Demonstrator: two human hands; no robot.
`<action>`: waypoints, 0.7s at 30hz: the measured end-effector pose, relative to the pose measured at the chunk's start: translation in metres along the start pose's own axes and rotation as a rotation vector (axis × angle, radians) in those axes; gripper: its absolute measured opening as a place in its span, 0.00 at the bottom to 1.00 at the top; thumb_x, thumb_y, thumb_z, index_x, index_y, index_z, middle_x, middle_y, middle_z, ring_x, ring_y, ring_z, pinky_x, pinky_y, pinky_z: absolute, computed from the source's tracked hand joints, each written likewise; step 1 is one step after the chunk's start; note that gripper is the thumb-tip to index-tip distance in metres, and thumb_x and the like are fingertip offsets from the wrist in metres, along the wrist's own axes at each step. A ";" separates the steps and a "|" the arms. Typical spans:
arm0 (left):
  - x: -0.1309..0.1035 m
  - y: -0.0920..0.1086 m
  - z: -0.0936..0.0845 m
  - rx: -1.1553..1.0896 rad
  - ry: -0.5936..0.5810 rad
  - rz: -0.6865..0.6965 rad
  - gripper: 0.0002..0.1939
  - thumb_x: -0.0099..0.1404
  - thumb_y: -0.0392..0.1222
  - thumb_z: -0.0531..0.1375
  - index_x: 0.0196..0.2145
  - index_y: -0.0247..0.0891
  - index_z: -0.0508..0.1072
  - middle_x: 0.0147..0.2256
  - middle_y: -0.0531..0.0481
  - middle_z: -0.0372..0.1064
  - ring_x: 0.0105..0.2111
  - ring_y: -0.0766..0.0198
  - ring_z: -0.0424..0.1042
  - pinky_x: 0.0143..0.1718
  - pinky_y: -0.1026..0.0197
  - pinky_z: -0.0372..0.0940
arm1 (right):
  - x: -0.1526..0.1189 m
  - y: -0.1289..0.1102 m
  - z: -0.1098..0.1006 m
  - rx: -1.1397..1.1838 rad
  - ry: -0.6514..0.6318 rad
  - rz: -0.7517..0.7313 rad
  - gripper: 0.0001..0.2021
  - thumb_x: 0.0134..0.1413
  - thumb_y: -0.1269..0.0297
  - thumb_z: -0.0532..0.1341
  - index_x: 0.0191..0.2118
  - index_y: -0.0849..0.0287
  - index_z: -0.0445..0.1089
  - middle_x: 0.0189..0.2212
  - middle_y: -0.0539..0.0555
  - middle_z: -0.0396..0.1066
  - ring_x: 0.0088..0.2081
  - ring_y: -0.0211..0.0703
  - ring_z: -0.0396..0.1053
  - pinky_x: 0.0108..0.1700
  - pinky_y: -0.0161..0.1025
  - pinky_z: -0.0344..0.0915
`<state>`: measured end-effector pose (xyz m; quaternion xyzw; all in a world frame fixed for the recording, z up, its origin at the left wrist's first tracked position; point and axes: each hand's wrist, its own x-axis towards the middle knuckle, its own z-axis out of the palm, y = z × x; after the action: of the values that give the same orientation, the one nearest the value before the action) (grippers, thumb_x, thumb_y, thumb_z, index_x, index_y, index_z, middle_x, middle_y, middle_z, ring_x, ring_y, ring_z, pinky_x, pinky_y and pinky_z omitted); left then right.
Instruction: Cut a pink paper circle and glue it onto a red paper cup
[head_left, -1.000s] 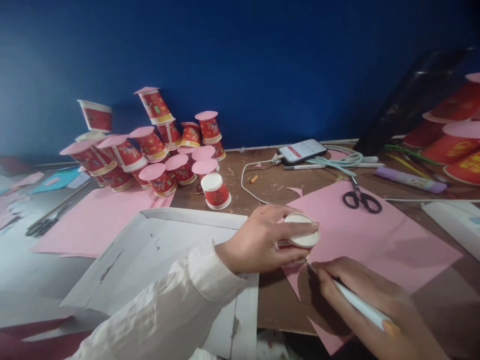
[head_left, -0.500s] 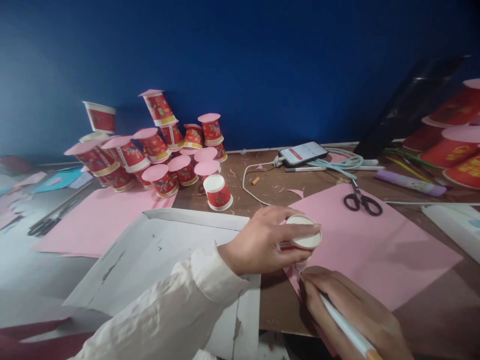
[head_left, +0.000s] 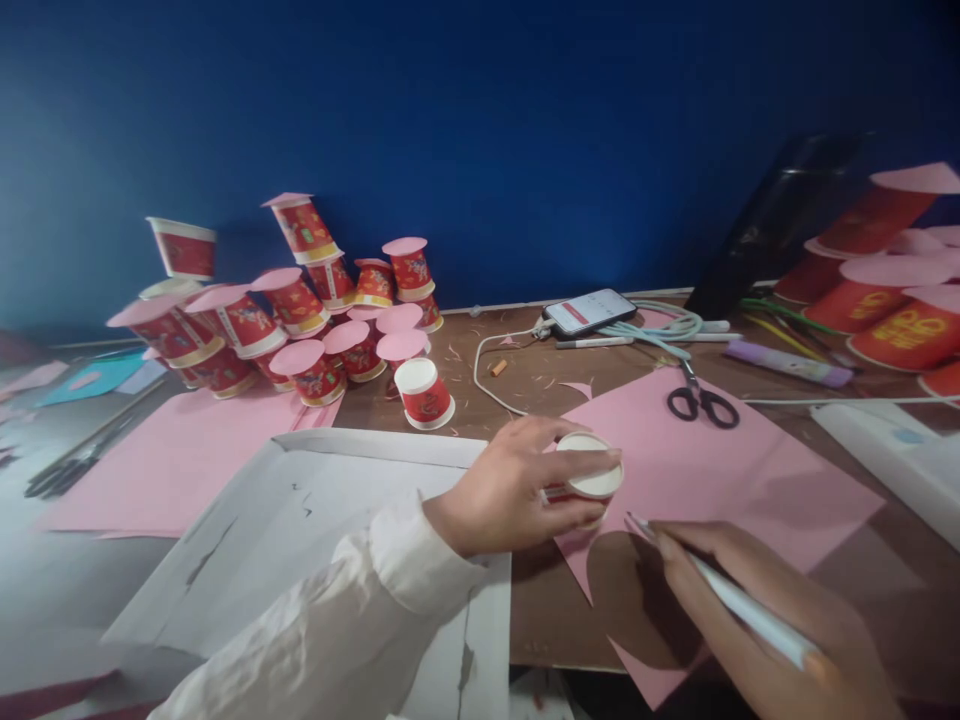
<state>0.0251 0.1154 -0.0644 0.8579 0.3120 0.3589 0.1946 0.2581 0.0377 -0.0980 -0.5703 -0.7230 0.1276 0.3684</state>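
My left hand (head_left: 525,480) is wrapped round a red paper cup (head_left: 592,482) that stands upside down, its pale base up, on a sheet of pink paper (head_left: 757,485). One finger lies across the base. In my right hand (head_left: 780,610) is a white pen (head_left: 750,607), its tip just right of the cup, over the paper's cut edge. A curved piece is cut out of the sheet's near side. Black-handled scissors (head_left: 703,405) lie on the sheet's far part. A pink scrap (head_left: 652,675) lies at the table's front edge.
Several red cups topped with pink discs (head_left: 300,358) are stacked at left behind a pink paper pile (head_left: 187,455) and a white board (head_left: 300,540). A lone cup (head_left: 425,395) stands mid-table. Behind are a phone (head_left: 589,312) and cables; more cups (head_left: 892,290) stand right.
My right hand with the pen has moved right, from beside the cup's near side to its right. The left hand still holds the cup. The whole view has shifted slightly.
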 end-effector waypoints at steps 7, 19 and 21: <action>0.002 0.005 -0.003 0.049 -0.052 -0.025 0.17 0.64 0.44 0.63 0.51 0.44 0.75 0.52 0.45 0.73 0.54 0.56 0.69 0.56 0.54 0.63 | 0.042 0.003 0.004 0.204 -0.208 0.250 0.13 0.55 0.49 0.62 0.37 0.52 0.76 0.35 0.52 0.79 0.35 0.44 0.77 0.36 0.35 0.71; 0.001 0.004 -0.002 0.027 -0.042 -0.024 0.17 0.64 0.44 0.64 0.51 0.45 0.75 0.52 0.46 0.72 0.54 0.57 0.69 0.56 0.53 0.63 | 0.063 -0.001 0.003 0.344 -0.367 0.339 0.15 0.55 0.49 0.61 0.35 0.55 0.76 0.31 0.51 0.78 0.31 0.41 0.72 0.32 0.33 0.66; 0.002 0.004 -0.003 0.027 -0.043 -0.018 0.17 0.64 0.44 0.63 0.51 0.44 0.75 0.52 0.45 0.72 0.54 0.57 0.69 0.56 0.54 0.63 | 0.061 0.001 0.002 0.348 -0.380 0.348 0.15 0.55 0.49 0.61 0.35 0.55 0.76 0.31 0.51 0.78 0.31 0.41 0.73 0.32 0.33 0.66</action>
<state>0.0255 0.1141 -0.0598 0.8652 0.3202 0.3343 0.1928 0.2524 0.0941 -0.0766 -0.5798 -0.6375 0.4151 0.2917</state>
